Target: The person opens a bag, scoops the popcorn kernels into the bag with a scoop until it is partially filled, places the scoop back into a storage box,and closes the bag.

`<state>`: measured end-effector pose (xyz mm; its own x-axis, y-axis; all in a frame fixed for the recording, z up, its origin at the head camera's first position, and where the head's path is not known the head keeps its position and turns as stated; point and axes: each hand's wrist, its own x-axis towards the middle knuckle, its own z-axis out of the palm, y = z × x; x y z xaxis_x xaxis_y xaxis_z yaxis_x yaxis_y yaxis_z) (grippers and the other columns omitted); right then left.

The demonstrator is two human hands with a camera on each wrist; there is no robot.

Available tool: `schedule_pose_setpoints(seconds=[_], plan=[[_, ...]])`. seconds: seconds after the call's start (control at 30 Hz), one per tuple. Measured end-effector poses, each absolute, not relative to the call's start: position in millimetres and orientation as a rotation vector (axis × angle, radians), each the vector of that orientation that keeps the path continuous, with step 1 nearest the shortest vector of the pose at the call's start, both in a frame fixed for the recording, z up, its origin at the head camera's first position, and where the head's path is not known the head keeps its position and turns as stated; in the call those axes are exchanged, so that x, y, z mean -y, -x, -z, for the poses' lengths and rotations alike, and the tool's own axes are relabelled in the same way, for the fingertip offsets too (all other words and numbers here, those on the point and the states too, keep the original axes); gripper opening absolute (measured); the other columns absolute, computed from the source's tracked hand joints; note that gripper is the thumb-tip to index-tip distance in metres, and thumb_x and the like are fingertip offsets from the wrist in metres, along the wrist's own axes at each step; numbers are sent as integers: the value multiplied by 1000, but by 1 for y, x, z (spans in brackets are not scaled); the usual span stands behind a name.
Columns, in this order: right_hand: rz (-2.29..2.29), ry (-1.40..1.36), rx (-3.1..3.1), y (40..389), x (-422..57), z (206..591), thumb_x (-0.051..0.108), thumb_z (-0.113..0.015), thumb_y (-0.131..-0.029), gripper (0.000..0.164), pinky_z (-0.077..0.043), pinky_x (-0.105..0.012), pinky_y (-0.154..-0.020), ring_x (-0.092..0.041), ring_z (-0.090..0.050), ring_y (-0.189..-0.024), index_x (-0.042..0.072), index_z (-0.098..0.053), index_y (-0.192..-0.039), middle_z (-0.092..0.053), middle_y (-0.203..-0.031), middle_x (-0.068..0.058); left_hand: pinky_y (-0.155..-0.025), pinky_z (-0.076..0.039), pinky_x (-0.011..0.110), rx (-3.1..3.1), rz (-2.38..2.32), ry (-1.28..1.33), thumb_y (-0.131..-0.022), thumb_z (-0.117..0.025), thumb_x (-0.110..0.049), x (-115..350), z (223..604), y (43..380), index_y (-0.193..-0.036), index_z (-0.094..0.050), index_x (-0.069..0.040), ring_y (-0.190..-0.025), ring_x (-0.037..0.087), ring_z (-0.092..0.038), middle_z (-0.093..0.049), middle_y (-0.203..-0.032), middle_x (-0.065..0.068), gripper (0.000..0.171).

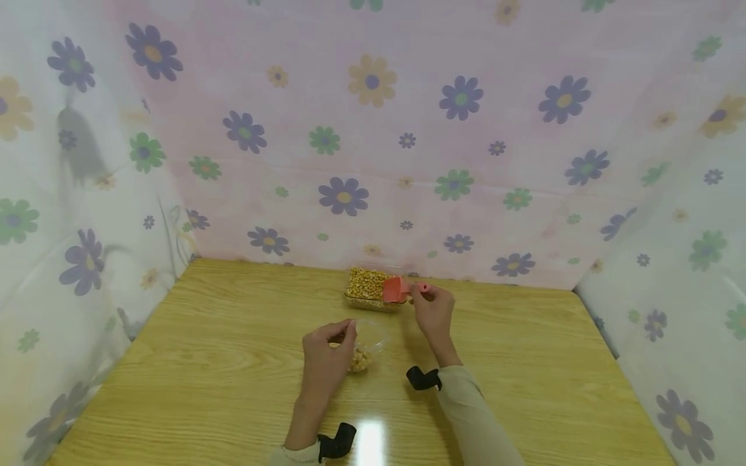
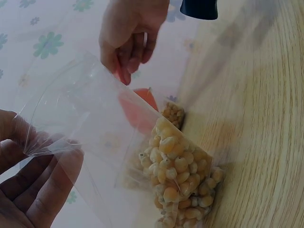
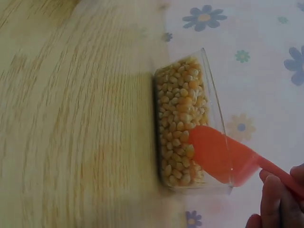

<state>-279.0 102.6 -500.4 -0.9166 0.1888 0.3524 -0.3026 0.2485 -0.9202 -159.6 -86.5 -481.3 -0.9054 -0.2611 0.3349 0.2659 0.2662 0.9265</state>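
My left hand pinches the rim of a clear plastic bag between thumb and fingers. Corn kernels fill the bag's bottom, which is at the tabletop. Further back, my right hand grips the handle of a red scoop. The scoop's bowl is at the right end of a clear rectangular container full of yellow corn kernels. In the right wrist view the scoop overlaps the container's rim, its tip against the kernels.
The wooden table reaches back to a flower-printed cloth that hangs behind it and along both sides. The container stands near the table's back edge, close to the cloth. A black wrist camera sits on the left wrist, another on the right.
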Motion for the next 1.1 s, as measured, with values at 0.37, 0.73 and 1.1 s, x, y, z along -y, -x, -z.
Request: schedule_pose_setpoints(seconds=[0.37,0.73,1.1], plan=[[-2362,461,2025,283,-110,509,17,-66,-100,25,-59,-38,-89,-13,-72,-75,-7,-71,-104,-76,-87,-8,-66,-57,24,2131,1680,-11,-97,-70,-11,86,483,161,-104,-80,2,-72,13,-68,-74,-79,5,17],[-2569,491,1884,281,-108,510,17,-65,-102,18,-58,-34,-88,-9,-71,-74,0,-70,-105,-75,-80,2,-68,-57,25,2129,1656,-1,-97,-70,-11,87,483,160,-103,-80,1,-72,14,-69,-74,-78,3,16],[-2854,479,1573,274,-111,512,17,-56,-106,21,-53,-28,-84,-9,-63,-75,3,-66,-117,-77,-86,2,-62,-56,23,2108,1654,10,-97,-69,-9,92,482,160,-104,-80,1,-73,21,-70,-75,-81,9,16]])
